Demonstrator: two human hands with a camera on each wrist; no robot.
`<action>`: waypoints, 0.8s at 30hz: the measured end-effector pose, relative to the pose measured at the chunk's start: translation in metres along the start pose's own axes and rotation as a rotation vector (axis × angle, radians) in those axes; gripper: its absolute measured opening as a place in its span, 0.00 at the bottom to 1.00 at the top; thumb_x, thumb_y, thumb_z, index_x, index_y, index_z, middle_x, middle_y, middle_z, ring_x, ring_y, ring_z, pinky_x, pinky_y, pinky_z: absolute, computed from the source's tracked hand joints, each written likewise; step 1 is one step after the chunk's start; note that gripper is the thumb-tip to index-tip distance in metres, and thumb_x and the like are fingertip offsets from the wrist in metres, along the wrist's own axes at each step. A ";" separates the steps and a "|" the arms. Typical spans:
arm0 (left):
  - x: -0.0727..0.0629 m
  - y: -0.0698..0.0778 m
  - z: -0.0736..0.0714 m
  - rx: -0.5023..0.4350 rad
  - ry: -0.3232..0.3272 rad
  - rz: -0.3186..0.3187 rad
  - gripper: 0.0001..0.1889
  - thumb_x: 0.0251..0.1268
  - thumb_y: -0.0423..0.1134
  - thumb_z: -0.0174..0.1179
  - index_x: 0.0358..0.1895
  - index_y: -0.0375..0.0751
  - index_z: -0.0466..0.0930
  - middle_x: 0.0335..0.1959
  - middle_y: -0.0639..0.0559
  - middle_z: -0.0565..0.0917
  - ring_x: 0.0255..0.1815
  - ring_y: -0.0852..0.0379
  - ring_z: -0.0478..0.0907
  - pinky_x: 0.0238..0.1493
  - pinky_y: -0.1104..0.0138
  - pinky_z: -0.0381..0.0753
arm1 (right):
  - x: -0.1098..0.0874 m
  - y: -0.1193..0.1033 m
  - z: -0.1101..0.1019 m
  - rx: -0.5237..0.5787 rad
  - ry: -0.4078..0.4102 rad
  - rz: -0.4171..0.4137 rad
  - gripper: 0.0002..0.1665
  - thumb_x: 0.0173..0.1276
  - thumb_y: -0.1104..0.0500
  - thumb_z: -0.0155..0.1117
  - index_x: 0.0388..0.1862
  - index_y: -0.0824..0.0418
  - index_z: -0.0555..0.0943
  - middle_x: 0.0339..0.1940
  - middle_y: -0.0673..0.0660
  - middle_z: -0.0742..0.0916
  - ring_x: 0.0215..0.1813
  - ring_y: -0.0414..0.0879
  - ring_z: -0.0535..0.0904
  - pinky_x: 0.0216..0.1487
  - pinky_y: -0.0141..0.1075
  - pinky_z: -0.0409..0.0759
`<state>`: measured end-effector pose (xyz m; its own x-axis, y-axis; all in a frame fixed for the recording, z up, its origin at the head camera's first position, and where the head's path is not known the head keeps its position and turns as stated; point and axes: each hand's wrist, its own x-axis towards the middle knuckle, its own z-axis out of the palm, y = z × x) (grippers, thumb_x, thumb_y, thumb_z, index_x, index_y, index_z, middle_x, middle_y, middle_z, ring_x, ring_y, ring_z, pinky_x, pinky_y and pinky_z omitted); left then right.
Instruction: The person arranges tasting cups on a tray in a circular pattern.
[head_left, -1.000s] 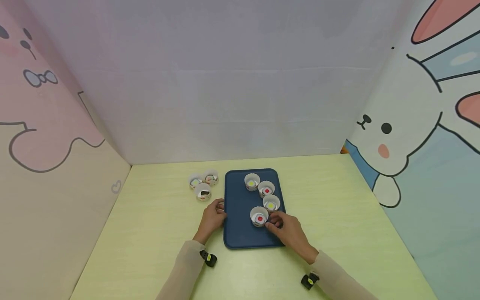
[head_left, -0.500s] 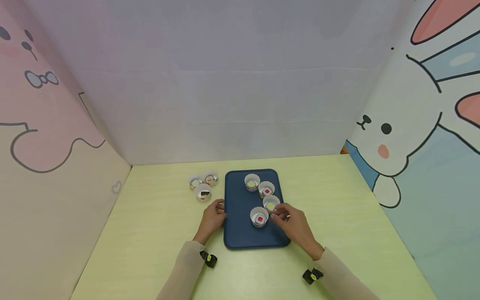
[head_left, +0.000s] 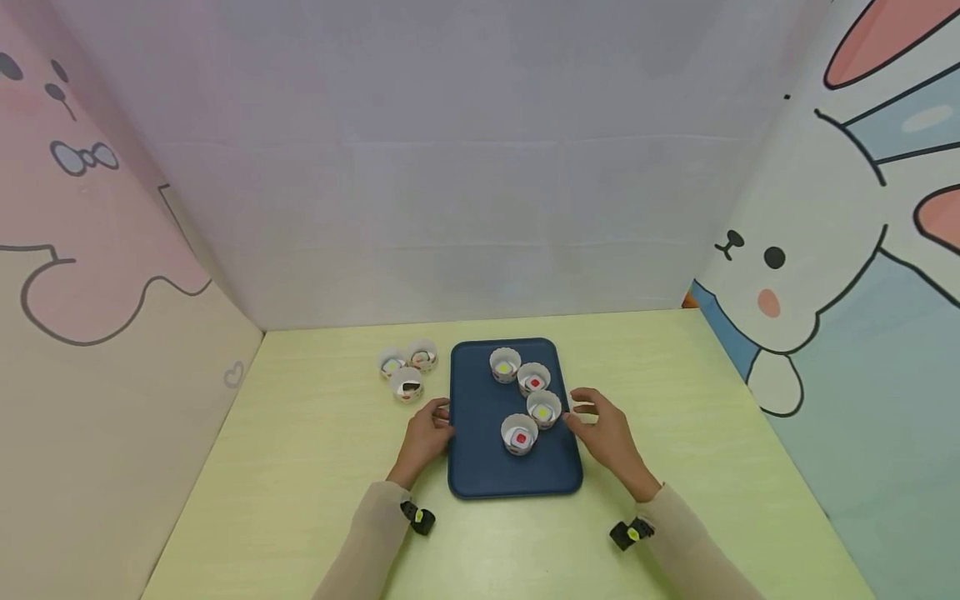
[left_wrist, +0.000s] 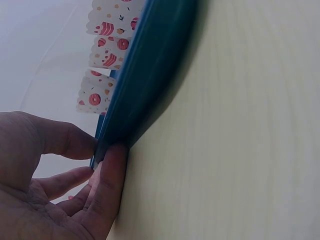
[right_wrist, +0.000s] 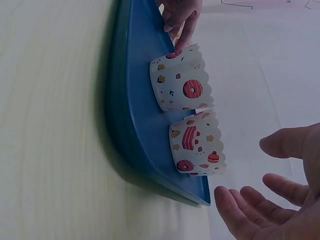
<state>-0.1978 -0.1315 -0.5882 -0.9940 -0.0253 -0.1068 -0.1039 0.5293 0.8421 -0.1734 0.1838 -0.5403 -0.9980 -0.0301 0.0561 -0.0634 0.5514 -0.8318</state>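
Note:
A dark blue tray lies on the table, bearing several white scalloped paper baking cups printed with sweets. The front cup and the one third from the back hold small white pieces with a red middle and a yellow middle. My left hand grips the tray's left edge; in the left wrist view the thumb is on the rim, with a finger against the side. Beside the tray's right edge is my right hand, fingers spread and holding nothing. The right wrist view shows it apart from the nearest cup.
Three more paper cups stand clustered on the pale yellow table, left of the tray. One has a dark piece inside. A plain pale wall rises behind, with cartoon-printed panels at both sides.
My right hand has moved right and away from the cups, past the tray's right edge, its fingers opening out. The left hand and the cups look unmoved.

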 end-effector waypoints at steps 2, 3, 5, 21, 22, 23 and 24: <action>0.000 0.000 0.000 0.000 0.000 0.000 0.27 0.54 0.29 0.60 0.62 0.39 0.76 0.45 0.43 0.84 0.43 0.51 0.82 0.40 0.61 0.81 | 0.003 0.005 0.000 0.003 -0.001 0.020 0.28 0.66 0.57 0.66 0.63 0.63 0.74 0.61 0.62 0.81 0.59 0.58 0.81 0.53 0.48 0.83; 0.000 0.000 0.000 0.001 -0.001 0.000 0.27 0.54 0.29 0.59 0.62 0.39 0.76 0.45 0.43 0.84 0.43 0.51 0.82 0.40 0.61 0.81 | 0.004 0.007 0.000 0.008 -0.003 0.033 0.28 0.66 0.58 0.66 0.64 0.63 0.74 0.61 0.62 0.81 0.59 0.58 0.81 0.53 0.47 0.83; 0.000 -0.001 0.001 0.002 0.000 0.002 0.27 0.54 0.29 0.60 0.62 0.39 0.76 0.45 0.43 0.84 0.43 0.51 0.82 0.40 0.61 0.81 | 0.007 0.012 0.000 0.034 -0.009 0.066 0.28 0.67 0.59 0.65 0.65 0.63 0.73 0.62 0.63 0.81 0.60 0.58 0.81 0.53 0.46 0.83; 0.000 0.000 0.000 -0.003 0.009 0.011 0.27 0.53 0.29 0.59 0.61 0.38 0.77 0.43 0.43 0.84 0.42 0.52 0.83 0.40 0.61 0.81 | 0.017 0.025 -0.001 0.237 -0.134 0.236 0.29 0.63 0.70 0.60 0.65 0.68 0.72 0.58 0.72 0.81 0.40 0.50 0.86 0.41 0.37 0.85; 0.000 0.000 0.000 -0.003 0.009 0.012 0.27 0.53 0.29 0.59 0.61 0.38 0.77 0.43 0.43 0.84 0.42 0.52 0.83 0.40 0.61 0.81 | 0.018 0.025 0.000 0.240 -0.140 0.241 0.29 0.63 0.70 0.59 0.65 0.69 0.72 0.57 0.72 0.81 0.39 0.50 0.86 0.40 0.38 0.85; 0.000 0.000 0.000 -0.003 0.009 0.013 0.27 0.53 0.29 0.59 0.61 0.38 0.77 0.43 0.43 0.84 0.42 0.52 0.83 0.40 0.61 0.81 | 0.018 0.025 0.000 0.244 -0.145 0.247 0.30 0.62 0.71 0.59 0.66 0.69 0.72 0.57 0.72 0.81 0.39 0.49 0.86 0.40 0.39 0.85; 0.000 0.000 0.000 -0.004 0.009 0.012 0.27 0.53 0.29 0.59 0.61 0.38 0.77 0.43 0.43 0.84 0.42 0.52 0.83 0.40 0.61 0.81 | 0.019 0.026 0.000 0.244 -0.153 0.252 0.30 0.63 0.71 0.59 0.66 0.69 0.72 0.57 0.72 0.81 0.40 0.49 0.86 0.41 0.39 0.85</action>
<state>-0.1983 -0.1312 -0.5879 -0.9955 -0.0266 -0.0914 -0.0917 0.5265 0.8452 -0.1940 0.1971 -0.5609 -0.9707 -0.0530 -0.2344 0.2028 0.3428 -0.9172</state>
